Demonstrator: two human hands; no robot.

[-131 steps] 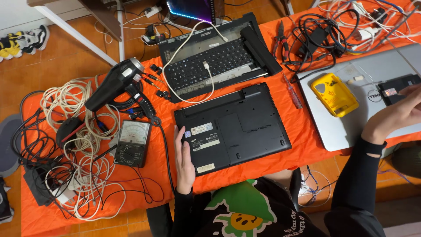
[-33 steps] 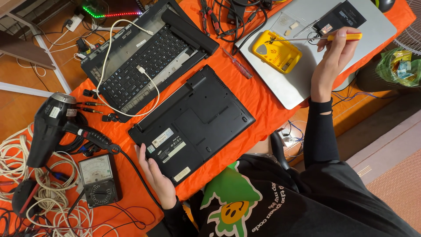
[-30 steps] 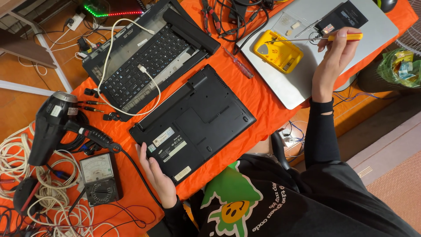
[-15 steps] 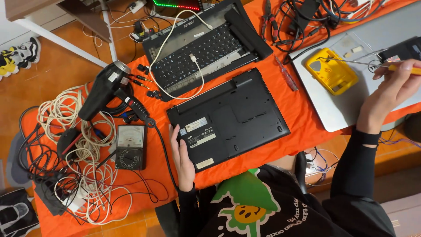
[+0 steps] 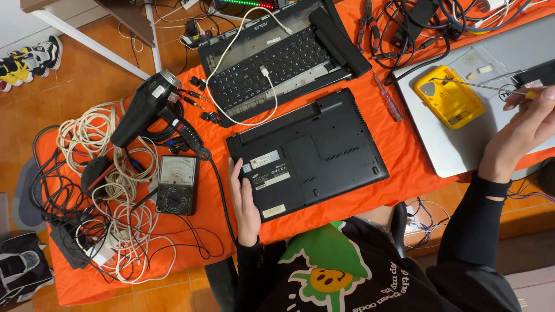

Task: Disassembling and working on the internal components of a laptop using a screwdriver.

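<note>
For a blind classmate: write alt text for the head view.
The left hand rests on an upturned black laptop on an orange cloth; the right hand holds a thin tool over a silver laptop, beside a yellow device.

Black laptop (image 5: 306, 153) on orange cloth (image 5: 404, 167) (yellow case (image 5: 448, 95) nearby).

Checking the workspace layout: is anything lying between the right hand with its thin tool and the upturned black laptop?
Yes. Between the right hand and the black laptop lie the silver laptop, the yellow device on it, and a red-handled screwdriver on the cloth.
</note>
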